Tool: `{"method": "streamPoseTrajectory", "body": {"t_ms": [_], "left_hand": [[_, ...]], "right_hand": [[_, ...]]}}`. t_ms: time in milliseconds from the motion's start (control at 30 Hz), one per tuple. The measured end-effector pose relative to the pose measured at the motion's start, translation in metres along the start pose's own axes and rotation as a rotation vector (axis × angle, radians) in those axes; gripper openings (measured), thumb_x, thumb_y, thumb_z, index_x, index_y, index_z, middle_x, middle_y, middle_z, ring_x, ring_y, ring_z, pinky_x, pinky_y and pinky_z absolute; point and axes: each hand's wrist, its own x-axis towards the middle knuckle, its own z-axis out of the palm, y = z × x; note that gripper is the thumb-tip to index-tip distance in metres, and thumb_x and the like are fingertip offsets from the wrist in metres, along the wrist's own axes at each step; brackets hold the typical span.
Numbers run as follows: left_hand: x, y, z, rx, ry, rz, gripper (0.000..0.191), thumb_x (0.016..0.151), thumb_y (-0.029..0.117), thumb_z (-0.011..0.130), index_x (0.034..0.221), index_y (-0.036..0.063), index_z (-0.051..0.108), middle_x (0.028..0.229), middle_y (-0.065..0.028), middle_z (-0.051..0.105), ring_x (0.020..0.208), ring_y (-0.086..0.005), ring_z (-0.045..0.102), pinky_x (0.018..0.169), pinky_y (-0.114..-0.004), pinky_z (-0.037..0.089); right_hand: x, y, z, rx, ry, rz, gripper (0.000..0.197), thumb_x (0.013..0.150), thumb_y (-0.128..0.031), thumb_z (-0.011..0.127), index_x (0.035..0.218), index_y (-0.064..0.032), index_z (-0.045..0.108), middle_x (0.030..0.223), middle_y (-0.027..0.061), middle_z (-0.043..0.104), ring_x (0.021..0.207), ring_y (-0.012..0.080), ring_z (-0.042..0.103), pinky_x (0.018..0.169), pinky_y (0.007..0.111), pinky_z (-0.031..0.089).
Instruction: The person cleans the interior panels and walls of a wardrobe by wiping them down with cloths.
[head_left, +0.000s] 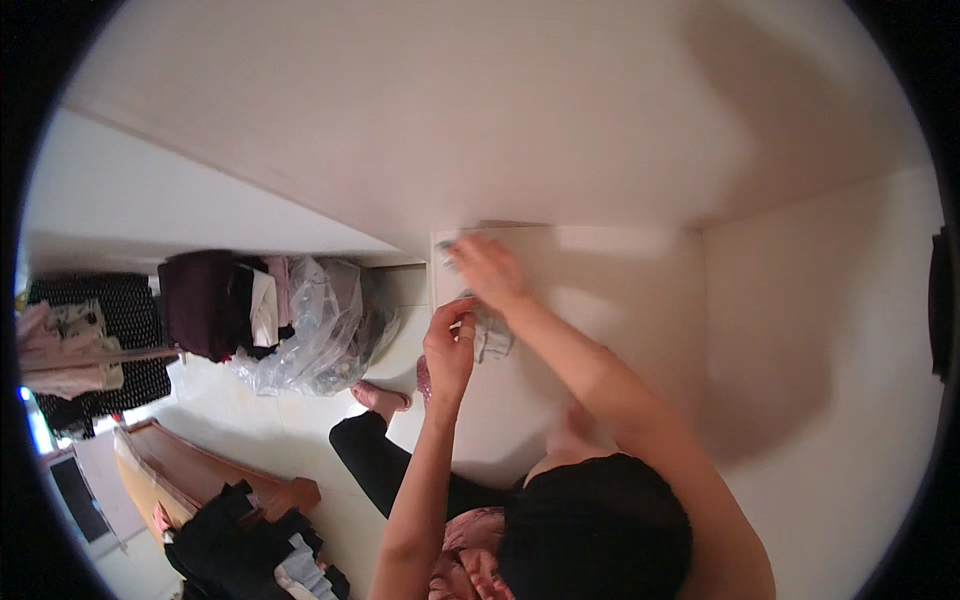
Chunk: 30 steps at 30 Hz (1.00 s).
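Observation:
My right hand (491, 270) is blurred and reaches across to the left end of a pale board (600, 300). Its fingers are on a small greyish-white cloth (447, 255) at the board's edge. Just below it, my left hand (450, 345) has its thumb and forefinger bent towards each other. Beside those fingertips, partly behind my right wrist, is a crumpled light grey cloth (493, 339). Whether the two cloth parts are one piece is hidden, and I cannot tell if my left fingers pinch the cloth.
Pale panels (525, 135) rise ahead and to the right (810, 337). On the left, a clear plastic bag (322, 322) stands by dark folded clothes (202, 304). Lower left, black clothing (240, 540) lies by a brown wooden piece of furniture (217, 465). A slippered foot (382, 396) is on the floor.

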Motion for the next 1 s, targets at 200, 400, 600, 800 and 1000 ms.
{"method": "streamPoseTrajectory", "body": {"t_ms": [200,400,600,800,1000], "left_hand": [[-0.004,0.015,0.028,0.007,-0.168,0.077,0.021,0.089,0.000,0.059,0.108,0.0031,0.067,0.105,-0.0098,0.067,0.091,-0.0203,0.066,0.076,-0.031,0.054],[-0.002,0.044,0.063,0.015,-0.222,0.063,0.020,0.091,0.006,0.059,0.108,0.0049,0.068,0.104,-0.0093,0.068,0.089,-0.0192,0.066,0.074,-0.030,0.053],[-0.011,0.093,0.126,-0.011,-0.393,0.104,0.021,0.092,0.005,0.058,0.111,0.0033,0.066,0.103,-0.0083,0.070,0.092,-0.0159,0.068,0.079,-0.028,0.052],[0.003,0.106,0.122,0.012,-0.381,0.222,0.022,0.092,0.001,0.057,0.111,0.0037,0.067,0.105,-0.0085,0.070,0.093,-0.0156,0.068,0.078,-0.028,0.052],[-0.010,0.114,0.143,0.037,-0.409,0.191,0.019,0.091,0.005,0.058,0.107,0.0051,0.069,0.105,-0.0099,0.068,0.092,-0.0193,0.067,0.076,-0.030,0.054]], "right_hand": [[-0.030,0.090,-0.030,-0.282,0.059,-0.221,0.023,0.083,-0.019,0.057,0.104,-0.0121,0.065,0.118,0.0019,0.056,0.116,0.0208,0.049,0.091,0.046,0.043],[-0.147,0.231,-0.124,-0.300,0.262,0.540,0.020,0.081,-0.009,0.064,0.101,-0.0139,0.068,0.107,0.0054,0.060,0.103,0.0241,0.059,0.082,0.039,0.051],[-0.122,0.286,-0.134,1.623,1.055,1.496,0.048,0.075,0.001,0.067,0.122,-0.0013,0.055,0.118,0.0128,0.059,0.098,0.0253,0.063,0.067,0.038,0.057],[-0.060,0.153,-0.187,1.556,1.249,1.247,0.040,0.075,0.005,0.070,0.111,-0.0016,0.055,0.108,0.0101,0.060,0.090,0.0221,0.064,0.067,0.032,0.059],[-0.098,0.224,-0.146,1.350,1.270,1.372,0.042,0.070,0.001,0.076,0.108,0.0005,0.060,0.102,0.0100,0.064,0.091,0.0213,0.065,0.068,0.032,0.059]]}}
